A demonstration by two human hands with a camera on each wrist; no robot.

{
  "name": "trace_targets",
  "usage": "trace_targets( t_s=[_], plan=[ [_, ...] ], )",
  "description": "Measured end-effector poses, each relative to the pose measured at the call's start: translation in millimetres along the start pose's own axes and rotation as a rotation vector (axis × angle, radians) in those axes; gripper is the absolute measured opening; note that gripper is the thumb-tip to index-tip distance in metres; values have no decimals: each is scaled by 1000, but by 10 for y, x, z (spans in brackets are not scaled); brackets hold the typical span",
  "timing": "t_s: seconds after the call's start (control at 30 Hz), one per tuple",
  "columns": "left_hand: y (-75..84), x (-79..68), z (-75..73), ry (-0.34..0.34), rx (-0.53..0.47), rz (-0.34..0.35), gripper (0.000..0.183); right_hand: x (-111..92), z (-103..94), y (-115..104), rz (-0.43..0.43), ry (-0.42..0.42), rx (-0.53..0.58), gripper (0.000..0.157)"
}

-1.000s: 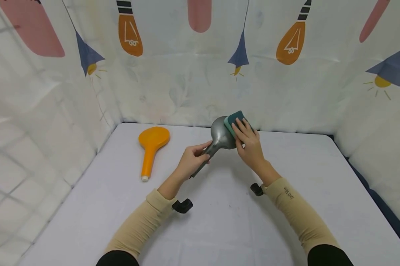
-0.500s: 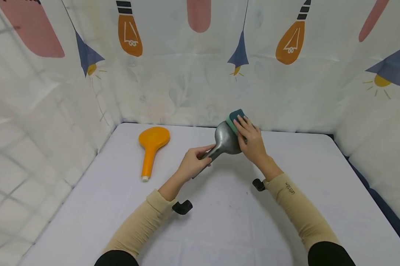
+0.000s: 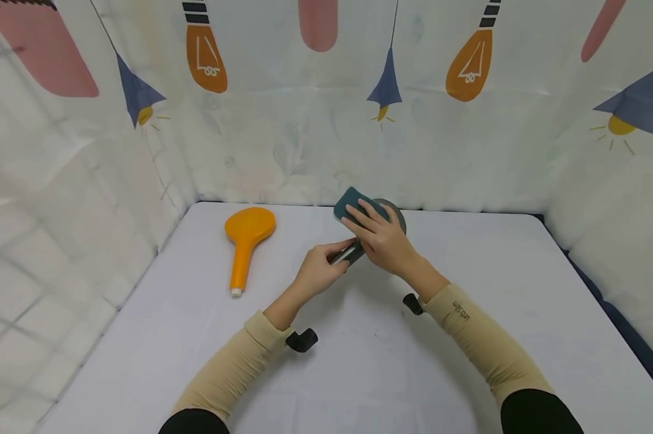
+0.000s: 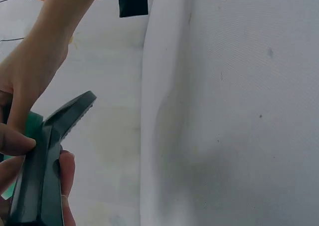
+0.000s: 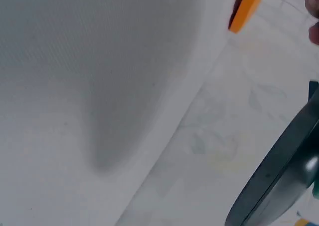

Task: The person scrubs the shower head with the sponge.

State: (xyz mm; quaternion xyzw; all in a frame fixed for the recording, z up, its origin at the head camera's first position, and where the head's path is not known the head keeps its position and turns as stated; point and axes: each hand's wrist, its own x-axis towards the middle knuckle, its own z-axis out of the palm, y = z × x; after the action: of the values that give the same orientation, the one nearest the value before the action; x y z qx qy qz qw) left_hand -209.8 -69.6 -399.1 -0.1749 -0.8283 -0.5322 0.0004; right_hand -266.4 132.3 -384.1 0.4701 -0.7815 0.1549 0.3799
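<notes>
A grey shower head (image 3: pixel 399 216) is held up over the table, tilted, its handle toward the lower left. My left hand (image 3: pixel 318 268) grips the handle (image 4: pixel 37 181) between thumb and fingers. My right hand (image 3: pixel 386 242) holds a teal sponge (image 3: pixel 350 202) against the back of the shower head, near its neck, with the fingers spread over it. Hand and sponge cover much of the round head in the head view. The right wrist view shows the head's dark flat face edge-on (image 5: pixel 271 181).
An orange shower head (image 3: pixel 249 226) with a white end lies on the white table (image 3: pixel 353 367), left of my hands. Behind the table hangs a pale cloth (image 3: pixel 283 138) printed with lamps and bulbs. A black wrist mount (image 3: pixel 302 341) juts from the left sleeve.
My right hand has slid the sponge leftward and down across the shower head, from its far rim toward the neck. My left hand keeps its grip and has shifted slightly right.
</notes>
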Motion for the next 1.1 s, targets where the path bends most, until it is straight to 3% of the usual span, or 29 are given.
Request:
trace_targets(
  t_s=[0.23, 0.37, 0.47, 0.6, 0.7, 0.8, 0.93, 1.1],
  plan=[
    [-20, -47, -19, 75, -94, -37, 51, -123, -70, 298, 322, 120, 120, 41],
    [-32, -34, -40, 126, -186, -69, 50, -233, -72, 324, 422, 167, 162, 41],
    [-26, -1, -50, 163, -291, -137, 51, -277, -40, 248, 374, 175, 143, 42],
    [-22, 38, -56, 219, -432, -233, 51, -297, 7, 98, 194, 140, 91, 44],
    [-24, 46, -68, 236, -472, -268, 51, -293, 32, 1, 47, 93, 61, 39],
    [-26, 45, -79, 231, -484, -278, 50, -299, 38, -14, -39, 59, 25, 31],
    [-20, 31, -89, 229, -509, -276, 50, -311, 10, 86, -23, 89, 23, 31],
    [2, -6, -95, 213, -481, -222, 51, -312, -10, 265, 159, 198, 93, 42]
  ],
)
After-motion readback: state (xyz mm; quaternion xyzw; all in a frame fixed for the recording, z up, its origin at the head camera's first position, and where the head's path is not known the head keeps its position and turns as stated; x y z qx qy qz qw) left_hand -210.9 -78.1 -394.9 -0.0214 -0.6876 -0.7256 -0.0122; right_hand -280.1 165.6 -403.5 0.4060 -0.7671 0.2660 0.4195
